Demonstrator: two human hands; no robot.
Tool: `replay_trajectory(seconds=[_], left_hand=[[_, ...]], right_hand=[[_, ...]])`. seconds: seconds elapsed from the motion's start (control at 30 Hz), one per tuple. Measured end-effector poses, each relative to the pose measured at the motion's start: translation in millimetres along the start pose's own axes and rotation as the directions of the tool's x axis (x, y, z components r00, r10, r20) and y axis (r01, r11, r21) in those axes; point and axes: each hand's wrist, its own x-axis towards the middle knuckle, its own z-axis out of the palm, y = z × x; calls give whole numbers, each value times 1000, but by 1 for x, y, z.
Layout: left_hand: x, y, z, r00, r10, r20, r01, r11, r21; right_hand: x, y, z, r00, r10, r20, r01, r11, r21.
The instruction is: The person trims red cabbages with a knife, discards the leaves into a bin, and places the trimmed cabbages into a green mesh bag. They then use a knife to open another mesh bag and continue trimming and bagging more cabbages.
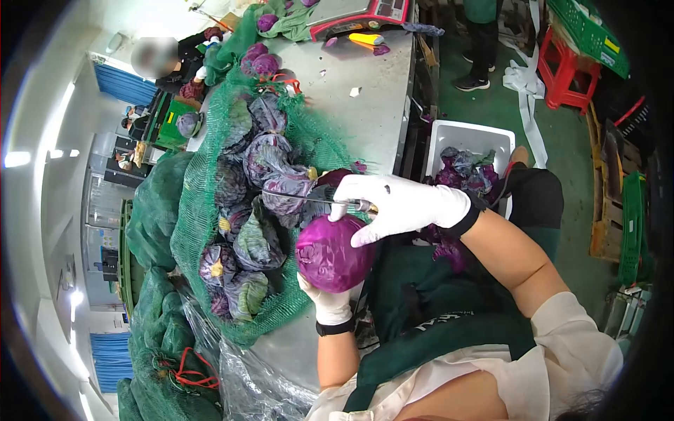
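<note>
A peeled, glossy red cabbage (331, 256) rests in my left hand (328, 303), whose white-gloved fingers cup its underside. My right hand (397, 203), also in a white glove, is closed round a knife (309, 199) with a thin dark blade. Its handle is mostly hidden in the glove. The thumb and a finger of that hand touch the peeled head's surface. Beyond the blade, several unpeeled red cabbages (267, 154) with dull outer leaves lie in an opened green mesh sack (189, 217) on the metal table (333, 84).
A white bin (472, 131) of stripped leaves stands on the floor beside my leg. More full green sacks (158, 203) are stacked past the table. A red scale (361, 17) and a yellow-handled tool (366, 38) are on the table. Co-workers, a red stool (565, 74) and green crates (635, 228) are nearby.
</note>
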Motion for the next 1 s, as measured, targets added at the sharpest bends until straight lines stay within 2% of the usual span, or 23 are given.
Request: replay_trajectory(seconds=[0.03,0.07,0.13,0.17,0.23,0.27,0.3,0.33,0.37,0.4,0.43,0.57,0.63,0.67,0.7,0.73,0.77,0.8,0.83,0.87,0.9,0.93,1.0], left_hand=[[-1,1,11,997,-34,-72,38,998,50],[0,0,13,993,-88,-79,87,996,-18],[2,-1,17,976,-195,-92,180,971,-157],[2,-5,18,993,116,-30,-85,855,512],[2,-8,16,941,290,174,-285,405,869],[8,-4,16,978,192,79,-182,614,768],[14,1,18,996,91,-18,-60,781,621],[18,6,18,996,90,-28,-57,814,578],[21,11,17,995,88,-37,-55,845,533],[25,21,14,988,-126,-93,133,988,73],[26,27,11,942,-334,-37,292,867,-403],[21,29,7,937,-331,-113,279,903,-328],[19,28,8,954,-240,-180,236,971,-45],[17,23,13,953,-244,-182,240,970,-45],[13,14,21,958,-99,-268,163,961,225],[12,9,27,951,60,-305,99,870,483],[14,10,27,957,19,-290,100,915,392],[-6,8,24,973,100,-208,73,723,687],[-6,13,21,981,140,-138,39,548,836],[-3,20,20,985,163,-59,-1,344,939],[1,24,21,979,204,-26,-12,183,983],[10,27,25,963,238,128,-150,77,986],[36,22,14,933,138,334,-354,166,920]], right_hand=[[-1,-8,0,997,81,9,-81,995,61],[-1,-11,-1,997,79,9,-79,995,61],[-2,-14,0,974,220,59,-228,953,198],[-3,-14,1,959,277,52,-282,944,170],[-8,-13,-2,937,340,79,-349,921,176],[-11,-13,-5,913,396,101,-408,896,175],[-16,-12,-7,928,360,100,-369,924,96],[-19,-12,-6,928,355,109,-365,926,95],[-22,-13,-3,852,521,41,-515,825,233],[-26,-14,-1,737,676,-1,-627,683,376],[-32,3,5,739,672,-52,-593,685,423],[-31,10,23,771,635,-48,-556,709,434],[-26,9,31,813,579,-58,-533,781,325],[-24,14,37,852,518,-84,-483,836,259],[-23,20,43,844,534,-46,-498,812,305],[-24,21,46,859,500,-107,-477,859,187],[-29,31,45,848,520,-108,-489,844,221],[-36,40,42,836,538,-109,-500,828,256],[-40,43,33,705,708,25,-658,641,394],[-46,55,34,735,678,20,-589,623,515],[-51,60,33,715,699,30,-606,597,525],[-52,60,30,694,719,45,-625,570,533],[-55,64,32,684,728,39,-638,572,516]])
